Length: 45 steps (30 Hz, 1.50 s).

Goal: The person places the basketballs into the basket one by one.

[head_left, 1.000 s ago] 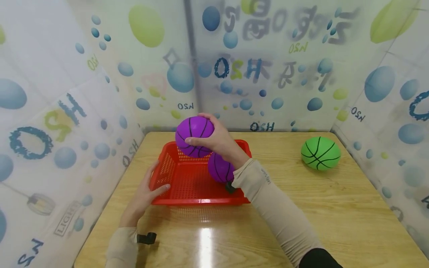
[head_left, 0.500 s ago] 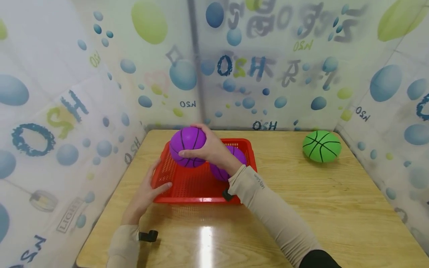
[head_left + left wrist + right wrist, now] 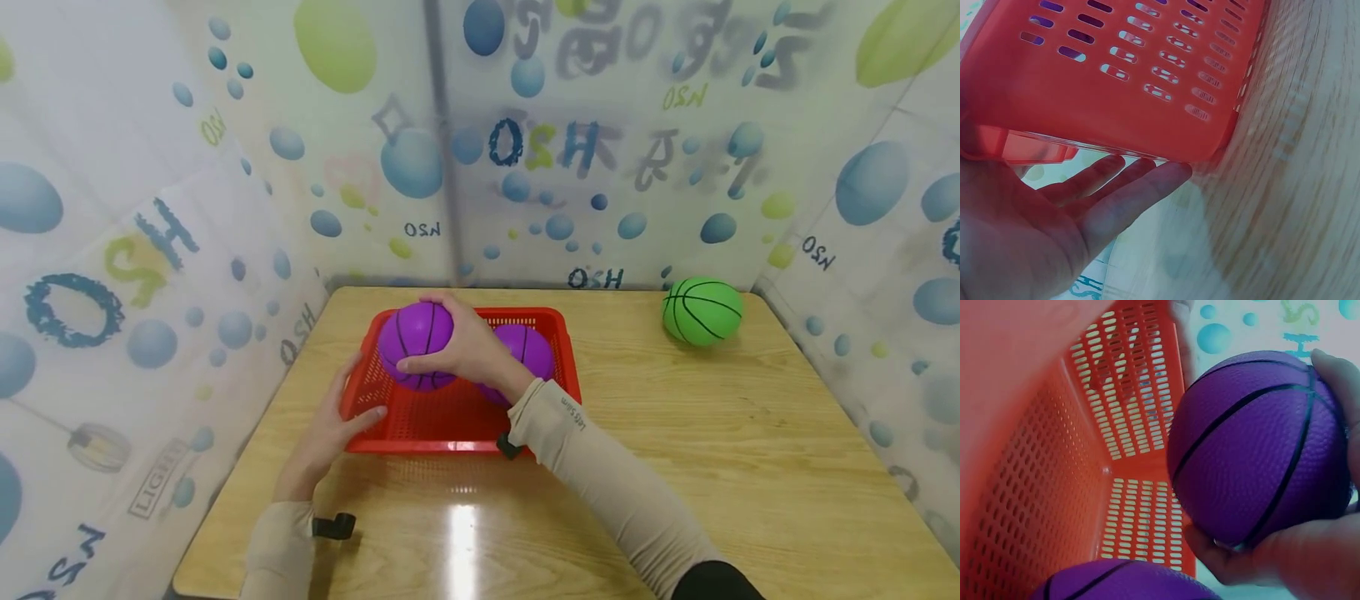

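Observation:
My right hand (image 3: 472, 343) grips a purple mini basketball (image 3: 411, 337) with black lines, fingers at its back and thumb across its front. It holds this ball over the left part of a red plastic basket (image 3: 427, 447). Inside, at the right, lies another purple basketball (image 3: 534, 350), partly hidden by my right hand. My left hand (image 3: 326, 437) holds the basket's left side, thumb over the rim and fingers outside. In the left wrist view, those fingers (image 3: 1135, 197) touch the slotted wall. Around the held ball (image 3: 1247, 444), the right wrist view shows curled fingers.
A green basketball (image 3: 702, 311) sits near the back right corner of the wooden table (image 3: 712, 467). Patterned sheet walls (image 3: 525, 200) close off the back and both sides. Small black devices (image 3: 335, 527) are strapped at the wrists.
My right hand has lowered the purple basketball, slightly leftward, into the basket's opening. The other purple ball has shifted right and back. The green ball has rolled backward and left. My left hand stays put.

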Available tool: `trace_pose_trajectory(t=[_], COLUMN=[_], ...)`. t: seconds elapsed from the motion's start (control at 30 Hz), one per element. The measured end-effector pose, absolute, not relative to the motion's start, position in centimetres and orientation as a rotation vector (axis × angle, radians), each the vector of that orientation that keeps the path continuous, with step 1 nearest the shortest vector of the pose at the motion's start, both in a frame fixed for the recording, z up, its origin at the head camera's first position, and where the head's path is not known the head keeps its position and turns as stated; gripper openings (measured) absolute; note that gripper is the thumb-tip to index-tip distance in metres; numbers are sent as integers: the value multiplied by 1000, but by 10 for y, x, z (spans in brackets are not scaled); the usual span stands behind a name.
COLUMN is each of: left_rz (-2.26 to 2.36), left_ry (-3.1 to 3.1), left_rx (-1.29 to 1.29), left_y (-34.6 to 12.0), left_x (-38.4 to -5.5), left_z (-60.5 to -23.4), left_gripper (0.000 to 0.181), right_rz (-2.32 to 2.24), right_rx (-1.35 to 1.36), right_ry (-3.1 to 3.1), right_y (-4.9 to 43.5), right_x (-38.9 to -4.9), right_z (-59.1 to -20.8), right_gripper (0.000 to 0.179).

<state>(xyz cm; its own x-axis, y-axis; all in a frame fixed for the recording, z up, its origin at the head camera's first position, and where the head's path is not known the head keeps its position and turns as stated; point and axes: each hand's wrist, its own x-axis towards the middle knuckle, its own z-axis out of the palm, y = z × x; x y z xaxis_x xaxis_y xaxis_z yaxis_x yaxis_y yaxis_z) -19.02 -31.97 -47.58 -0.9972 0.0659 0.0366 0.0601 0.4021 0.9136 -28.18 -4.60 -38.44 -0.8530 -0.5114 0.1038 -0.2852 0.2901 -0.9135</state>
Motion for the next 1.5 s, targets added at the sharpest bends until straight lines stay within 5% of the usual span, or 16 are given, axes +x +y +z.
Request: trace_pose_trajectory(t=[0.53,1.5], left_rz=[1707,1709], left_ry=[2587,2582], left_rx=[55,52], left_y=[-319,-318], left_x=[-189,-188], left_z=[-473,-474], left_gripper=[100,101], right_rz=[-1390,-1676], right_rx=[-695,-674], right_ry=[2506,2465], right_y=[-44,-11], right_x=[-281,-285], right_z=[-386,-351], right_gripper=[101,99])
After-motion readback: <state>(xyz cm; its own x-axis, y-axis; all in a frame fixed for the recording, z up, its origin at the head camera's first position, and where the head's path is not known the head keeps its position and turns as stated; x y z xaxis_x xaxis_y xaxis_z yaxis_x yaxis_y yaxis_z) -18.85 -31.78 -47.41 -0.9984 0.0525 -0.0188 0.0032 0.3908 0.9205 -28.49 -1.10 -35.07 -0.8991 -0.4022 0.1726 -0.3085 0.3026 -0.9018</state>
